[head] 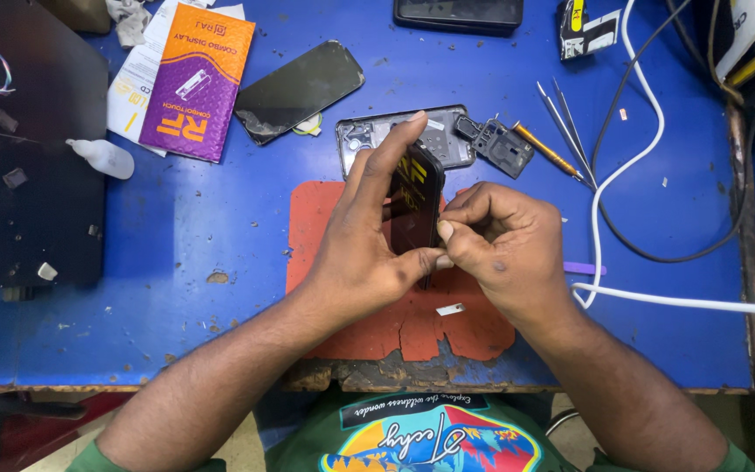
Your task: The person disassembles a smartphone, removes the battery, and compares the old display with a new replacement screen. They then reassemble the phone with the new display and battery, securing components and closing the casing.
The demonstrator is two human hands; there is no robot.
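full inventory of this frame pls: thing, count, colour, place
phone: 1, black, held on edge over mat
mat: 1, orange-red, table centre
table: 1, blue, worn
phone frame: 1, grey, behind hands
screen panel: 1, black, upper centre
box: 1, purple-orange, upper left
bottle: 1, white, left
tweezers: 2, silver, right
screwdriver: 1, orange, right
cable: 1, white, right
left hand: grips phone
right hand: pinches phone edge

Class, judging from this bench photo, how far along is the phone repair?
Done: a back frame and small black cover lie removed on the blue table. In hand: left hand grips the phone on edge; right hand works its side. Left: the phone remains unassembled.
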